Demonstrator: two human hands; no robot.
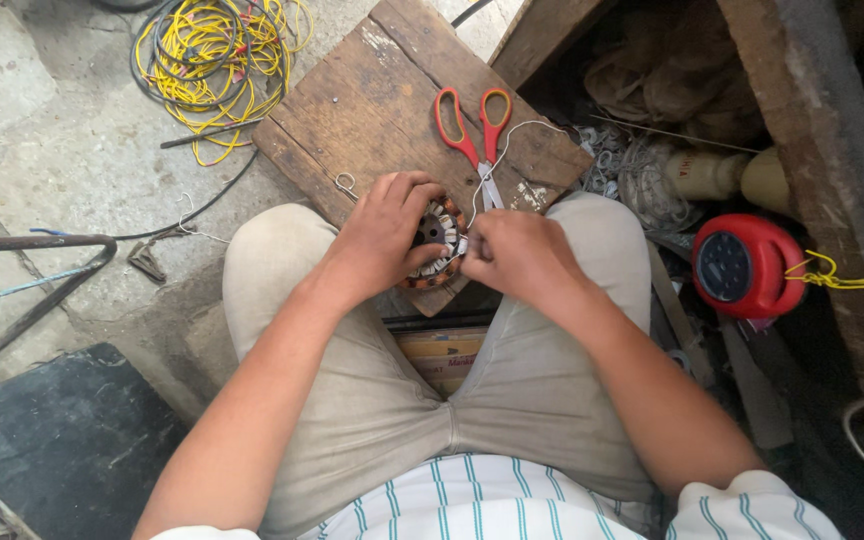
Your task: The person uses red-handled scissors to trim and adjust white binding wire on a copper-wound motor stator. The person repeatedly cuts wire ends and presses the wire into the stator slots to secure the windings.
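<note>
A striped white-and-green shirt [472,500] and beige trousers [422,390] fill the lower edge of the view. The knees are spread, and between them a flat cardboard box [444,357] is partly seen.

The left hand [384,240] is closed around a round motor stator with copper-coloured windings [439,243], gripped from its left side with the fingers curled over the top rim. The right hand [520,255] is pinched narrowly at the stator's right edge; what is held between its fingertips is hidden, though a thin white string [505,140] is seen rising from that spot. The stator rests at the near edge of a worn wooden board [372,100], between the knees. Orange-handled scissors [472,135] lie on the board just beyond the stator, blades pointed toward the hands.

To the right, an open wooden crate [802,100] is seen; tangled pale wire scraps [632,170], cream-coloured plastic parts [732,175] and crumpled brown material [662,70] lie inside. A red round cable reel [747,265] sits at its front, with a yellow cord [852,280] leading off right. The crate's interior is dark and hard to read.

The floor [62,170] is rough grey concrete. A coil of yellow wire [217,55] lies at top left, and a bent metal bar [42,270] at left.
</note>
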